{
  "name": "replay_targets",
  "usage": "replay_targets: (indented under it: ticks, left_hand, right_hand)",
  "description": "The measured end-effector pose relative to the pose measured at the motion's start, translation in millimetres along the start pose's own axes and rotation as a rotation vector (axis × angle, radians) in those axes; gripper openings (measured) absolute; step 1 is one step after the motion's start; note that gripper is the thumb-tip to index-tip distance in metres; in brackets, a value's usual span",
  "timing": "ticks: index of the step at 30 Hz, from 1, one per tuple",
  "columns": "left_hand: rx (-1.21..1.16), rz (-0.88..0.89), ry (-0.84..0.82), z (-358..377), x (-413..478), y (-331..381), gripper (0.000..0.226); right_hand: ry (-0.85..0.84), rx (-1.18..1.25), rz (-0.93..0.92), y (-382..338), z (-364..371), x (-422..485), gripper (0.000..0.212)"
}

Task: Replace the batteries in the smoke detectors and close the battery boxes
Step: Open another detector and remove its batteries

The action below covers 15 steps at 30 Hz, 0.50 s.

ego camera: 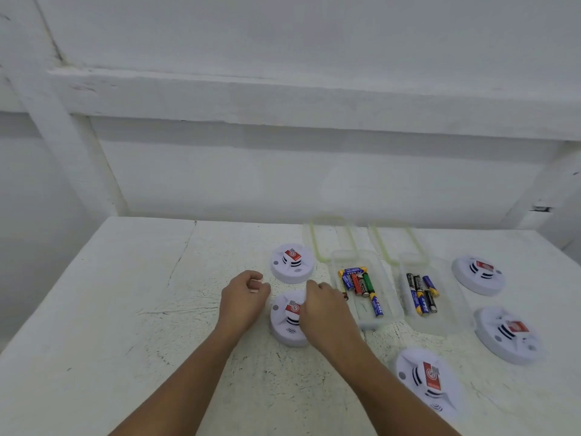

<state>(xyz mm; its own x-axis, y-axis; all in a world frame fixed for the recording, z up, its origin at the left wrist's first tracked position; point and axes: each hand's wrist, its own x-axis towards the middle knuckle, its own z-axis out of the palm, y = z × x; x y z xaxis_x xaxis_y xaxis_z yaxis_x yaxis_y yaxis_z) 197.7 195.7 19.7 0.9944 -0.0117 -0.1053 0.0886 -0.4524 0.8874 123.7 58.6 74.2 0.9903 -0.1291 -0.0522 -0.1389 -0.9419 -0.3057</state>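
Note:
Several white round smoke detectors with red labels lie on the white table. My right hand (317,305) rests over the right side of the nearest middle detector (284,322), fingers curled on it. My left hand (246,292) hovers just left of that detector, fingers loosely curled with nothing visible in them. Another detector (292,262) sits right behind. Two clear open battery boxes hold batteries: the left box (364,287) with mixed coloured cells, the right box (424,294) with black and blue ones.
Two clear lids with green rims (328,234) (394,240) lie behind the boxes. Three more detectors sit at the right: far (479,273), middle (507,335), near (427,382). A white wall beam runs behind the table.

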Motion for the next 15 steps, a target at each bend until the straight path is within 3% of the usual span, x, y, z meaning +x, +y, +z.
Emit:
replay_targets:
  ticks: [5,6,8,11,13,15]
  left_hand:
    - [0.083,-0.033,-0.079,11.9,31.0,17.7,0.043]
    - [0.114,-0.027,-0.093,15.1,36.0,20.6,0.039]
    - [0.187,-0.004,-0.113,18.9,40.8,26.0,0.011]
    - [0.201,0.018,-0.127,22.4,46.0,28.4,0.020]
    - [0.153,0.010,-0.115,23.4,45.7,26.4,0.025]
    - [0.062,-0.002,-0.093,21.4,41.0,24.2,0.022]
  right_hand:
    - [-0.012,0.216,0.145,4.5,3.8,52.1,0.023]
    - [-0.025,0.270,0.186,5.2,6.0,60.8,0.025]
    - [-0.063,0.371,0.267,3.7,8.6,73.6,0.028]
    - [-0.116,0.446,0.323,-0.3,9.6,85.5,0.008]
    - [-0.118,0.499,0.372,0.2,12.4,92.6,0.027]
    - [-0.087,0.658,0.417,-2.7,9.1,93.1,0.016]
